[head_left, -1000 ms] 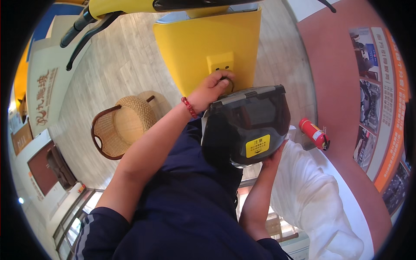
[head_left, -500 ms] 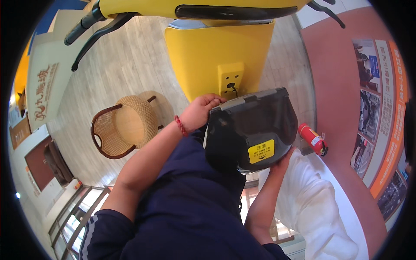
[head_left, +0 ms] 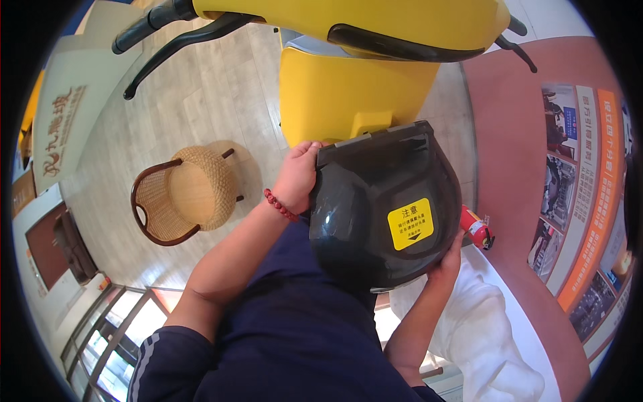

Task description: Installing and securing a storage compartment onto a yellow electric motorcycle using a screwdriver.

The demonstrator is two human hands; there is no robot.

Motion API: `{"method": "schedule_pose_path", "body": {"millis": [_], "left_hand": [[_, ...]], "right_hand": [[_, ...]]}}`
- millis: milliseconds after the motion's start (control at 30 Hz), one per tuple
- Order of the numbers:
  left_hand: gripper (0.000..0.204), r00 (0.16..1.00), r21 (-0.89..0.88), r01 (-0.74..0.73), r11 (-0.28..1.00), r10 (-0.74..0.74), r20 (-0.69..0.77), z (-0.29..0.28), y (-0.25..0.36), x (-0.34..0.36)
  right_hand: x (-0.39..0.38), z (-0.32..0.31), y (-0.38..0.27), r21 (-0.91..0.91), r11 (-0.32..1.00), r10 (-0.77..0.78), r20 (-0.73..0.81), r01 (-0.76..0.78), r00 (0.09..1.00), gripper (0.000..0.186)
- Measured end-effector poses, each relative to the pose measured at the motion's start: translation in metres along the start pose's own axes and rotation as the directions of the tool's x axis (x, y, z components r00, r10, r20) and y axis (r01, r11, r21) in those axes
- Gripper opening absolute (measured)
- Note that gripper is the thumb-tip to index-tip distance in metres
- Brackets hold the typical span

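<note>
1. One dark plastic box (head_left: 365, 187), frame centre; yellow label (head_left: 410, 224) right of its middle, dark print plus arrow.
2. Left hand (head_left: 299, 177) half-curled, holding box's upper-left corner; right hand (head_left: 447, 258) cupped round its lower-right side, fingers mostly hidden.
3. Box's upper edge overlaps yellow front panel (head_left: 355, 87); contact: can't tell. Yellow handlebar cover (head_left: 429, 23) spans frame top.
4. Wood floor (head_left: 231, 87) between panel and wicker chair (head_left: 201, 191), left of centre.
5. Brown lettering (head_left: 63, 141), left wall; photo board (head_left: 576, 194), far right, print sideways.
</note>
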State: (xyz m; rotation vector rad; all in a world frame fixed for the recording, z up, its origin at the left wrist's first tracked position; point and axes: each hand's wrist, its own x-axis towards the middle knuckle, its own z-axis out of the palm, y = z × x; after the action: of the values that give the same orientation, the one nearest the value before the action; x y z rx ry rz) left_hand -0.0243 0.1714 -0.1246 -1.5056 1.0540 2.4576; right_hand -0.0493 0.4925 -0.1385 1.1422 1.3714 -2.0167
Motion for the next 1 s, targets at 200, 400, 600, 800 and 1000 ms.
{"method": "schedule_pose_path", "body": {"millis": [200,400,600,800,1000], "left_hand": [[0.023,0.993,0.044,-0.117,0.992,0.116,0.027,-0.003,0.015,0.012],[0.02,0.995,0.107,-0.1,0.989,0.098,0.028,0.003,0.035,0.016],[0.017,0.996,-0.026,0.003,1.0,0.0,0.084,-0.005,0.032,0.021],[0.017,0.997,0.064,-0.052,0.997,0.049,0.052,-0.009,0.023,0.028],[0.017,0.979,0.16,-0.199,0.967,0.189,0.078,-0.007,0.033,0.026]], "right_hand": [[-0.031,0.015,-0.007,-0.176,0.982,-0.071,-0.026,0.065,0.997,0.051],[-0.04,0.01,-0.008,-0.298,0.942,-0.165,-0.002,0.157,0.986,0.049],[-0.051,0.032,-0.031,-0.307,0.924,-0.231,0.024,0.227,0.973,0.053],[-0.038,0.019,-0.006,-0.259,0.937,-0.236,0.02,0.233,0.972,0.055],[-0.046,0.031,-0.013,-0.173,0.967,-0.184,0.044,0.189,0.982,0.052]]}}
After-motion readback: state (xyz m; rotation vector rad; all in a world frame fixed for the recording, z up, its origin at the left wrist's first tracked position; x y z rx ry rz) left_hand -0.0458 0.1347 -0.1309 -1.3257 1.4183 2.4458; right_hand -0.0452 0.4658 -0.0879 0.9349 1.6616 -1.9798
